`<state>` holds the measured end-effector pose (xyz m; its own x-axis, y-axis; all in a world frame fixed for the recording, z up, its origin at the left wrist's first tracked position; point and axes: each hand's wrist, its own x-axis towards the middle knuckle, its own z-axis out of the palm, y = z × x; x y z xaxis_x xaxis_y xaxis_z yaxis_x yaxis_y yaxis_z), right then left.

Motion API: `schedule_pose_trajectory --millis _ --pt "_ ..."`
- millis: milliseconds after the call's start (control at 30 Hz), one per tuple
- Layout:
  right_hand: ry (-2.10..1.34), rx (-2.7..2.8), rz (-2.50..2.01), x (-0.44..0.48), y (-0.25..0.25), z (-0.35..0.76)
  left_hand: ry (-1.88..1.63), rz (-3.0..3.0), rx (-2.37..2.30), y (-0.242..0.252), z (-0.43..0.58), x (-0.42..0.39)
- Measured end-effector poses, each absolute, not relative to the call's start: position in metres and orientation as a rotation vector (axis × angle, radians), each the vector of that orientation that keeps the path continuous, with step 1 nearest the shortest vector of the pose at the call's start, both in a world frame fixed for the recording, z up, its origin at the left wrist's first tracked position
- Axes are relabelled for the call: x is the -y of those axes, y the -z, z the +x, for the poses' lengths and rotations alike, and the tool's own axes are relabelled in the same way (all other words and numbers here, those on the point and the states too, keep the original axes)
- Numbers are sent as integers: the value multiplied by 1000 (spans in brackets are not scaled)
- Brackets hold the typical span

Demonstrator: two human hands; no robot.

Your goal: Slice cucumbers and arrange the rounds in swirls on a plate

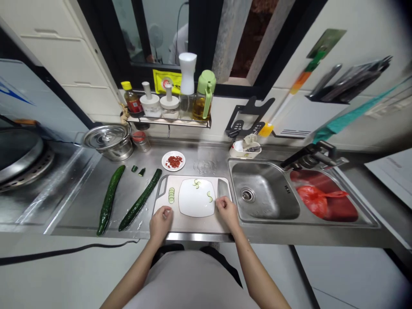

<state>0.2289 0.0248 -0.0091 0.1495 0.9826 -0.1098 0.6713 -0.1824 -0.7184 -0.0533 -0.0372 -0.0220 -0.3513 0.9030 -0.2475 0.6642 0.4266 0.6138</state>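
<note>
Several slices (171,195) beyond left fingers (166,210), plate (195,199) beside right fingers (222,202); both curled, grip unclear.

1. The left hand (161,221), fingers curled, is at the near left part of a cutting board (193,225).
2. The right hand (228,211) is at the right edge of a white plate (195,201) bearing green-edged slices (196,183).
3. Overlapping slices (171,195) lie left of the plate.
4. Two long cucumbers (111,199) lie farther left.
5. A small dish (174,153) holds red bits (174,162).
</note>
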Motion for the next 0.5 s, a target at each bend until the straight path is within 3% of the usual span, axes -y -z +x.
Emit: schedule_pose_trajectory --millis 500 --pt "-805 1610 -1820 -25 5 221 -338 1331 -2324 21 -51 -1"
